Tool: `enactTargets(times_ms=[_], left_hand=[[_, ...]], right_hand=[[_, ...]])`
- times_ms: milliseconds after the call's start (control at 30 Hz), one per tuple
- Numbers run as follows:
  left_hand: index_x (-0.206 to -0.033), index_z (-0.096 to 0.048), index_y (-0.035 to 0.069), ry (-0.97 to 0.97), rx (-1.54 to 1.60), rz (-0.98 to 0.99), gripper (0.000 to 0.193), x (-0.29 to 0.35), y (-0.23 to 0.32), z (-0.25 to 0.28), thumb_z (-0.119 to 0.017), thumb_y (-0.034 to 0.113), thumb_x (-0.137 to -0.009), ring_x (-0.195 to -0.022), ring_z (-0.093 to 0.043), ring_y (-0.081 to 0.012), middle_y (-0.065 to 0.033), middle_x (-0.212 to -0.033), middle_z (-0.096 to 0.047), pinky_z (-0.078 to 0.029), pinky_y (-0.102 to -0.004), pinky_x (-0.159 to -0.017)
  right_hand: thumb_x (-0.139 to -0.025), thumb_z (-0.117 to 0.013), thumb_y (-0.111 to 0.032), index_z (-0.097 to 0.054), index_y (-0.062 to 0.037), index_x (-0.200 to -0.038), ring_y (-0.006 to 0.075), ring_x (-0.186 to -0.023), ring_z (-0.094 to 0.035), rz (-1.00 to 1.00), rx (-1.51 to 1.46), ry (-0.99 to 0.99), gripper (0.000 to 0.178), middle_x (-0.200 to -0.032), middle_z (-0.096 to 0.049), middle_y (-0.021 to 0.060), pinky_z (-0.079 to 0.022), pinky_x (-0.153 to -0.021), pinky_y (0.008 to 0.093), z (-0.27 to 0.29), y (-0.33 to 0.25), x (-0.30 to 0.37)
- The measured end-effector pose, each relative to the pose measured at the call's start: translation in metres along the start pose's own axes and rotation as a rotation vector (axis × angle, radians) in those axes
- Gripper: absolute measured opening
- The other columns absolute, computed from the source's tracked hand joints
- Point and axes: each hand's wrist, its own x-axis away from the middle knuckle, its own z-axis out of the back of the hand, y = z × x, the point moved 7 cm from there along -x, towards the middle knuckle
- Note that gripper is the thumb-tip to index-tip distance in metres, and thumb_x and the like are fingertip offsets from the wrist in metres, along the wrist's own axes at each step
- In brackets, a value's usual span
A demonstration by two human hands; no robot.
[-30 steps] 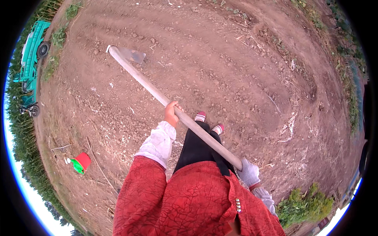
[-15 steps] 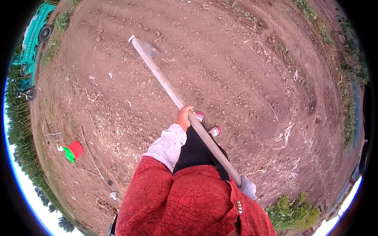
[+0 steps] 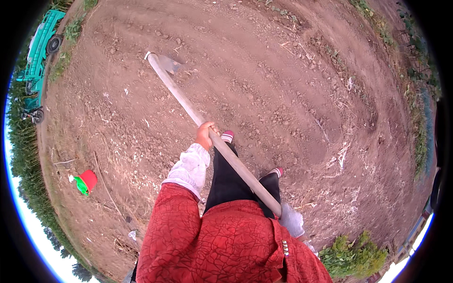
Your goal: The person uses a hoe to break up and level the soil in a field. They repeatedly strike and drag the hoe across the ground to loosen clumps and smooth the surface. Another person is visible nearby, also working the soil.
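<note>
A long-handled hoe (image 3: 181,99) slants across the picture, its pale wooden handle running from the far left down to my right side. The flat metal blade (image 3: 168,64) is at the far end, low over the soil or touching it; I cannot tell which. My left hand (image 3: 205,135), bare below a white sleeve cover, is wrapped round the handle near its middle. By the near end of the handle is my right hand (image 3: 291,220), in a pale grey glove. It closes on the wood, though its fingers are mostly hidden.
Loose brown soil (image 3: 264,89) with clods and dry stalks surrounds my feet. A red bucket (image 3: 88,180) with something green in it lies tipped at left, near a long thin stick (image 3: 107,185). A green three-wheeled truck (image 3: 40,52) stands far left; a leafy bush (image 3: 353,256) grows at near right.
The hoe and my left hand have shifted left in the picture, with the blade end slightly nearer. My feet have moved farther apart. Both hands keep their hold.
</note>
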Motion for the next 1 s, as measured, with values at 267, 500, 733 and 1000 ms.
enactTargets(times_ms=[267, 500, 733, 1000], left_hand=[[-0.057, -0.040, 0.009, -0.099, 0.059, -0.001, 0.017, 0.023, -0.110, -0.005, -0.053, 0.008, -0.068, -0.045, -0.041, -0.0171, -0.0032, -0.050, -0.040, -0.038, -0.0329, -0.048], [-0.059, -0.041, 0.009, -0.115, 0.019, -0.024, 0.014, 0.051, -0.195, -0.008, -0.053, 0.009, -0.068, -0.044, -0.042, -0.0172, -0.0025, -0.050, -0.041, -0.039, -0.0346, -0.047], [-0.063, -0.043, 0.009, -0.085, 0.013, 0.068, 0.013, 0.094, -0.284, -0.014, -0.054, 0.009, -0.069, -0.046, -0.043, -0.0173, -0.0025, -0.053, -0.041, -0.039, -0.0344, -0.047], [-0.067, -0.048, 0.006, 0.003, 0.102, 0.202, 0.012, 0.134, -0.363, 0.005, -0.059, 0.006, -0.065, -0.048, -0.048, -0.0193, -0.0048, -0.058, -0.046, -0.043, -0.0362, -0.047]], right_hand=[[-0.069, -0.057, -0.032, -0.045, -0.0064, -0.082, 0.0324, -0.061, -0.057, -0.047, -0.004, -0.042, 0.031, -0.067, -0.057, 0.0156, -0.043, -0.051, 0.0440, -0.019, 0.100, 0.044], [-0.067, -0.057, -0.033, -0.047, -0.0062, -0.079, 0.0326, -0.059, -0.057, -0.039, 0.038, 0.044, 0.031, -0.064, -0.057, 0.0156, -0.044, -0.051, 0.0436, -0.031, 0.177, 0.089], [-0.065, -0.058, -0.035, -0.047, -0.0065, -0.078, 0.0339, -0.055, -0.056, -0.113, 0.012, -0.009, 0.033, -0.060, -0.056, 0.0148, -0.043, -0.050, 0.0443, -0.060, 0.237, 0.149], [-0.062, -0.054, -0.055, -0.050, -0.0071, -0.084, 0.0328, -0.064, -0.057, -0.179, 0.067, -0.005, 0.053, -0.069, -0.057, 0.0155, -0.044, -0.055, 0.0428, -0.089, 0.293, 0.192]])
